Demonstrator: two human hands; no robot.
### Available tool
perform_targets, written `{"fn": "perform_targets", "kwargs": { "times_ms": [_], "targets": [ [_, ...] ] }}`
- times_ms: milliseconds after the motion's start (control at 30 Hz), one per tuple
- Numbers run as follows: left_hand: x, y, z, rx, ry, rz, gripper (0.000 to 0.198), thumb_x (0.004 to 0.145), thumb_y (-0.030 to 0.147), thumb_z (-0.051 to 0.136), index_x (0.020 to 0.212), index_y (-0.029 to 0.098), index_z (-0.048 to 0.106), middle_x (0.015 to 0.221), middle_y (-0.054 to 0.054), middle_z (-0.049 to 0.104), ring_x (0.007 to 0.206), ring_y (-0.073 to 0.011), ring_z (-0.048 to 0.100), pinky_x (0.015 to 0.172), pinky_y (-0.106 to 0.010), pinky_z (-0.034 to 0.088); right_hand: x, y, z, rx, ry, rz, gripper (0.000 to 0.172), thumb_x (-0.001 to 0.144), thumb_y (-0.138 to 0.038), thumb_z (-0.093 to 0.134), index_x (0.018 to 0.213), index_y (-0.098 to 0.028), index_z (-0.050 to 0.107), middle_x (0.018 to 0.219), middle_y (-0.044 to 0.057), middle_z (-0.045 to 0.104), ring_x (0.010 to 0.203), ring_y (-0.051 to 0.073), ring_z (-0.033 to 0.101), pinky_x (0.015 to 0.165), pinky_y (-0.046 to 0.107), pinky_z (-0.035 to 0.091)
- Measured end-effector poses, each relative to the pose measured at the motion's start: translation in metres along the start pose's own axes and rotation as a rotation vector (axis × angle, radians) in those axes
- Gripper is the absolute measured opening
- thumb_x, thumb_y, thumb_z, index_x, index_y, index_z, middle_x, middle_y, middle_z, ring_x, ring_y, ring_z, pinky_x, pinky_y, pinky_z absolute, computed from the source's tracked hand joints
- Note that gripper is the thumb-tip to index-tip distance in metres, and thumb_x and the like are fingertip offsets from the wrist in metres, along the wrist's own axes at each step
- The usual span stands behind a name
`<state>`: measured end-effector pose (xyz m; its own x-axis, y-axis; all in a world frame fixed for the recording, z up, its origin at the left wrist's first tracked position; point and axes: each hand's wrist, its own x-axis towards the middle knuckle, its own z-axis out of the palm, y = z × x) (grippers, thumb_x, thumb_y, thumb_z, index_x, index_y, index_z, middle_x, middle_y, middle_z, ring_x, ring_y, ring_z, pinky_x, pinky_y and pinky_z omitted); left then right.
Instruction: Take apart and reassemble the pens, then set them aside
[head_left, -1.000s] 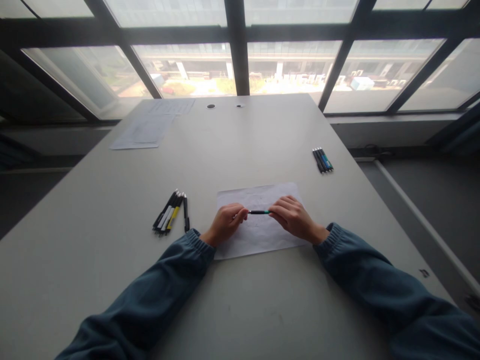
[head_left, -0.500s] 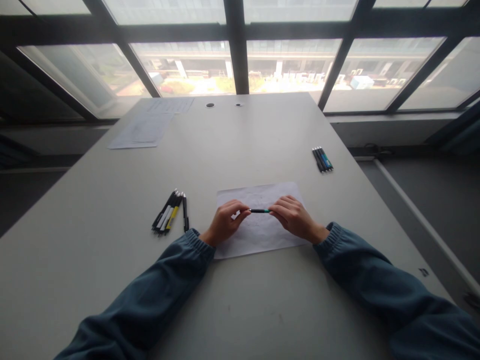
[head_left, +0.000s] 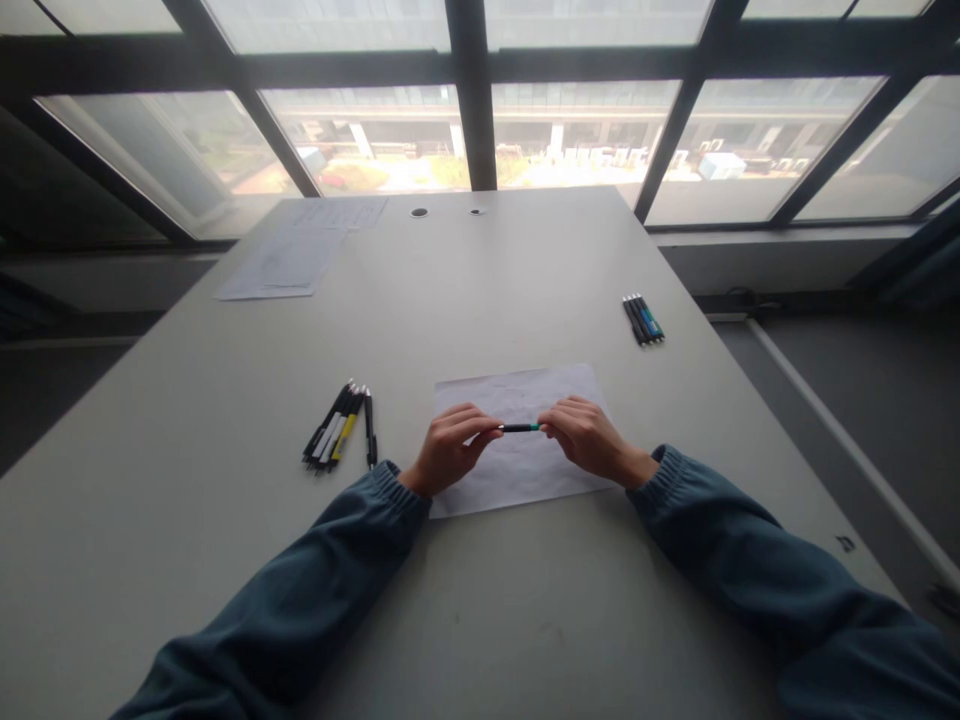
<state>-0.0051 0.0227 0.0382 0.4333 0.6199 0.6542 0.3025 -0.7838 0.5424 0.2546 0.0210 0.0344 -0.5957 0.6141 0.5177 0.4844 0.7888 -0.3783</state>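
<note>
A slim pen [head_left: 518, 428], black with a green part toward its right end, lies level between my two hands. My left hand [head_left: 454, 443] pinches one end of it. At the green end, the fingers of my right hand [head_left: 583, 436] close on it. Both tips of the pen are hidden by fingers. Beneath the hands a white paper sheet [head_left: 517, 480] rests on the table, slightly rotated. To the left of my left hand lies a bunch of pens [head_left: 334, 428], black with white and yellow parts, and a single black pen [head_left: 370, 428] beside it.
Several black pens with blue and green parts [head_left: 643, 320] lie in a row at the right. Paper sheets [head_left: 281, 262] lie at the far left of the white table [head_left: 495, 310]. Two round holes are near the far edge, before a window frame [head_left: 472, 130].
Both hands have lowered very slightly with the pen between them. The left fingers have drawn closer together. The other pens and sheets have stayed in place.
</note>
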Motion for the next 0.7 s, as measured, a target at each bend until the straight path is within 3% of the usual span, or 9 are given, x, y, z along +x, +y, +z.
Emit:
{"fn": "perform_targets", "kwargs": {
  "times_ms": [100,167,267,333,433,533,600,700],
  "targets": [
    [0.001,0.000,-0.001,0.015,0.046,-0.027,0.007,0.088,0.018,0.071,0.095,0.018,0.072,0.080,-0.006,0.073,0.073,-0.0151,0.065,0.069,-0.029,0.053,0.000,-0.002,-0.003,0.096,0.055,0.087,0.019,0.099,-0.031,0.056,0.091,-0.018,0.068,0.080,0.007,0.072,0.071,0.018,0.062,0.073,0.034,0.045],
    [0.001,0.001,-0.003,0.031,0.082,-0.066,0.006,0.088,0.018,0.071,0.094,0.018,0.072,0.080,-0.005,0.072,0.074,-0.0152,0.064,0.069,-0.030,0.053,0.003,-0.006,-0.007,0.249,0.134,0.228,0.019,0.095,-0.037,0.063,0.091,-0.020,0.070,0.078,0.006,0.073,0.069,0.019,0.064,0.072,0.035,0.048],
    [0.001,0.003,-0.004,0.054,0.123,-0.122,0.004,0.089,0.021,0.070,0.090,0.017,0.071,0.078,-0.005,0.071,0.074,-0.0155,0.064,0.070,-0.030,0.053,0.008,-0.010,-0.013,0.650,0.255,0.503,0.022,0.094,-0.042,0.063,0.094,-0.021,0.072,0.070,0.003,0.070,0.065,0.019,0.065,0.066,0.033,0.050],
    [0.001,0.003,-0.004,0.050,0.121,-0.137,0.007,0.090,0.024,0.069,0.087,0.017,0.069,0.077,-0.005,0.070,0.074,-0.0158,0.064,0.070,-0.030,0.053,0.012,-0.010,-0.013,0.892,0.334,0.604,0.023,0.092,-0.044,0.064,0.096,-0.022,0.072,0.070,0.001,0.068,0.065,0.018,0.064,0.066,0.033,0.051],
    [0.000,0.002,-0.003,0.019,0.057,-0.148,0.014,0.093,0.029,0.065,0.086,0.017,0.069,0.076,-0.005,0.070,0.073,-0.0163,0.064,0.069,-0.031,0.052,0.018,-0.011,-0.006,1.078,0.432,0.678,0.029,0.090,-0.050,0.066,0.093,-0.022,0.072,0.090,0.005,0.071,0.082,0.019,0.066,0.077,0.034,0.054],
    [-0.001,0.001,-0.001,-0.012,-0.063,-0.162,0.019,0.097,0.029,0.060,0.086,0.017,0.070,0.076,-0.006,0.069,0.072,-0.0163,0.063,0.069,-0.030,0.051,0.022,-0.017,0.003,1.306,0.386,0.734,0.046,0.095,-0.064,0.048,0.098,-0.023,0.068,0.109,0.009,0.071,0.108,0.025,0.065,0.090,0.043,0.053],
    [-0.002,0.000,-0.001,-0.031,-0.137,-0.168,0.020,0.097,0.029,0.058,0.086,0.017,0.070,0.077,-0.006,0.069,0.073,-0.0162,0.063,0.070,-0.030,0.051,0.026,-0.023,0.007,1.452,0.358,0.755,0.055,0.096,-0.070,0.035,0.100,-0.024,0.064,0.100,0.009,0.071,0.107,0.027,0.066,0.092,0.048,0.052],
    [-0.002,-0.002,0.000,-0.064,-0.216,-0.152,0.021,0.097,0.032,0.060,0.087,0.017,0.071,0.079,-0.007,0.070,0.075,-0.0171,0.063,0.073,-0.031,0.050,0.030,-0.029,0.007,1.547,0.420,0.768,0.061,0.095,-0.075,0.025,0.088,-0.025,0.059,0.074,0.005,0.062,0.085,0.026,0.065,0.087,0.051,0.052]
  ]
}}
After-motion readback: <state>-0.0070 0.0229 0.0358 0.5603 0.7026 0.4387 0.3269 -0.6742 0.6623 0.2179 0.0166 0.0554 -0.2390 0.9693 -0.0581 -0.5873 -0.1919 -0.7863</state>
